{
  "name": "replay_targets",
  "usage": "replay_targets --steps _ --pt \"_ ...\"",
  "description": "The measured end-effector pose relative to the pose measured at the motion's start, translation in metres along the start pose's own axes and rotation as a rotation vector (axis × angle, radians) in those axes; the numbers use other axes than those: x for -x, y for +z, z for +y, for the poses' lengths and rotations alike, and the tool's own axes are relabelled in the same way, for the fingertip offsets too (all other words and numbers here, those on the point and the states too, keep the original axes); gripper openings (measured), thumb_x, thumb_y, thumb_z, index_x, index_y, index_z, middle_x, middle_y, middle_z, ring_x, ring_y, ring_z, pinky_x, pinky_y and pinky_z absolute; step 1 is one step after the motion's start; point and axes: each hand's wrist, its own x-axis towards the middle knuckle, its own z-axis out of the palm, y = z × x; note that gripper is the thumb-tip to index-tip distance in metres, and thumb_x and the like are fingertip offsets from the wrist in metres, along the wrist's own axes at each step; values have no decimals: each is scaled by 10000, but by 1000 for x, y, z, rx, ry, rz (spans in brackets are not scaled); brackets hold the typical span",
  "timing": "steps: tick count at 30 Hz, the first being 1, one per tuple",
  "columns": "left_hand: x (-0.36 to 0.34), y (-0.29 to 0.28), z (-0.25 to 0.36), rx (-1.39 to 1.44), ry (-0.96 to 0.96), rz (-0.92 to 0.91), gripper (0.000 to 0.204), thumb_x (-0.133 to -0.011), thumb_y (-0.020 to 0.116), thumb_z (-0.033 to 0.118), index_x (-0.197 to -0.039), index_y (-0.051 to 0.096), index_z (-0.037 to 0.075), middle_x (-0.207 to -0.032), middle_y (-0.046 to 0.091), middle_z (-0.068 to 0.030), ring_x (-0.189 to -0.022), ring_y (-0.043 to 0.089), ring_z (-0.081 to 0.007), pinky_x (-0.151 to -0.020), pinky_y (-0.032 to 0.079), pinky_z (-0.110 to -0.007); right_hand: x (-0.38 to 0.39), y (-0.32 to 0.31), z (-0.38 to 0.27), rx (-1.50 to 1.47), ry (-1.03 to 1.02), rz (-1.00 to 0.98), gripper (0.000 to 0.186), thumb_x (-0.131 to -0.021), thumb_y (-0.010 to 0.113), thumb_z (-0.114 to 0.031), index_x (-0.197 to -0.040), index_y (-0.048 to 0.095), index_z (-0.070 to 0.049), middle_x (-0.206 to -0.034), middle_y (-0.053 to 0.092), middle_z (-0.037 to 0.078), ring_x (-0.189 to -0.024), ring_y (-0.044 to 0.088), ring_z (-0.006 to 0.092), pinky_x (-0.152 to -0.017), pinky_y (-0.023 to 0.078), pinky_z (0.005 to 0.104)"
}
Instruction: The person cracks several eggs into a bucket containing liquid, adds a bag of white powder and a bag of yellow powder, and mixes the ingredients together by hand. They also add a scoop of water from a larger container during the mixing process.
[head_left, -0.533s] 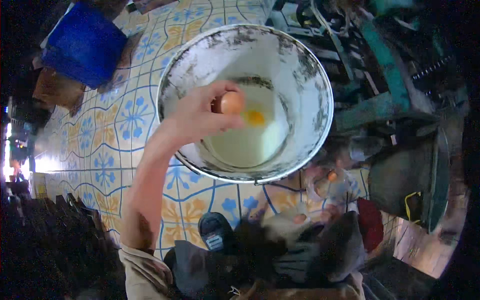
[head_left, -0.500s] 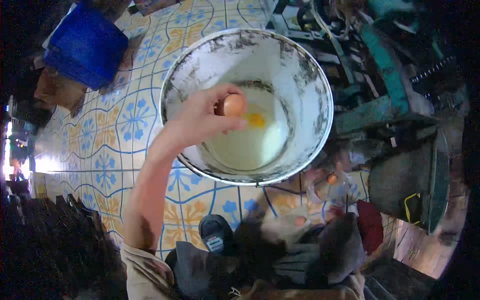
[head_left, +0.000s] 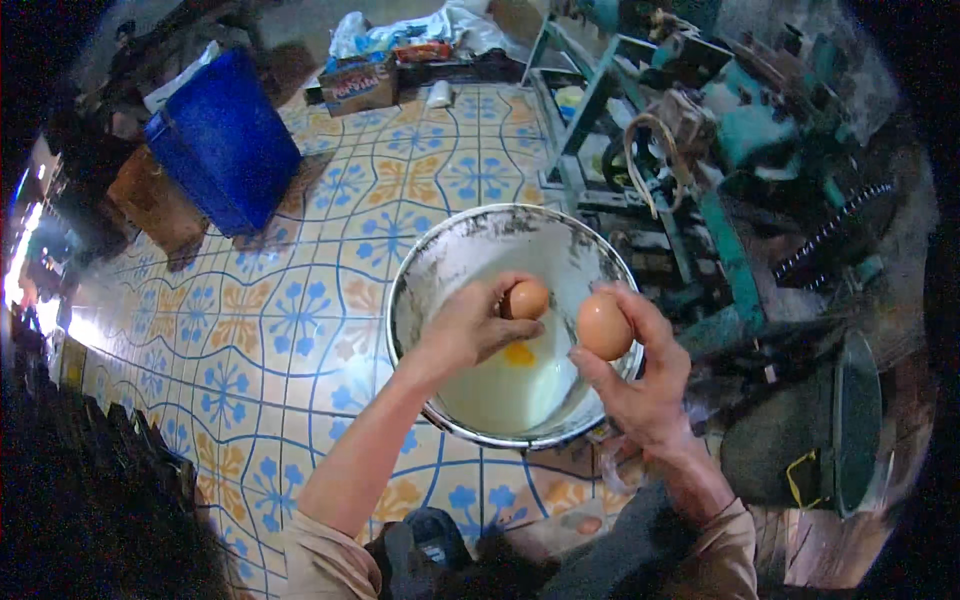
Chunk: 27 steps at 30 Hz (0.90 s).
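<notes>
My left hand (head_left: 468,328) is closed around a brown egg (head_left: 528,299) above a large white bucket (head_left: 440,262). To its right, my right hand (head_left: 648,392) grips a second brown egg (head_left: 604,327) between thumb and fingers, over the bucket's right side. A small gap separates the two eggs. Both shells look whole from here. Down inside the bucket, an orange-yellow yolk (head_left: 519,354) lies in pale, shiny liquid. Dark smudges mark the bucket's inner wall.
The patterned tile floor (head_left: 300,318) surrounds the bucket. A blue plastic bin (head_left: 225,145) leans by a cardboard box (head_left: 158,207) at the far left. Green metal machinery (head_left: 735,255) stands close on the right. Below it sits a dark tub (head_left: 785,430) with a yellow handle.
My right hand has risen from the blurred lower right, bringing an egg over the bucket. My left hand keeps its egg. The view has tilted up, so the bucket appears lower and smaller.
</notes>
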Motion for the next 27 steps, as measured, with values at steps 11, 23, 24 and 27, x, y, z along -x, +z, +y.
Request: replay_targets --steps 11,23,24,27 --pt "-1 -9 11 20 -24 25 541 -721 788 89 -1209 573 -1 -1026 668 -85 -943 621 -150 -819 505 -311 -26 26 23 94 -174 6 496 -823 715 -177 -1259 526 -34 -1232 571 195 -1090 586 363 -893 491 408" --pt "-2 -14 -9 28 48 -38 540 -762 761 114 -1251 556 14 -1089 626 -60 -974 598 -146 -881 486 -297 -40 25 39 -747 530 -65 415 -894 654 -188 -1242 496 -26 -1074 618 95 -824 611 149 -688 495 281" --pt "0 -14 -7 123 12 -71 527 -782 760 154 -1249 555 19 -1071 621 -54 -943 597 -133 -845 495 -286 -41 25 41 -903 606 -88 403 -912 633 -226 -1233 489 -30 -1045 611 83 -781 597 140 -646 474 273" --pt "-5 -11 0 240 -78 -132 519 -821 749 255 -1245 552 30 -1025 616 -40 -871 584 -103 -757 500 -259 -39 27 50 -927 723 -142 373 -951 578 -278 -1225 489 -41 -1021 595 65 -774 593 143 -635 453 275"
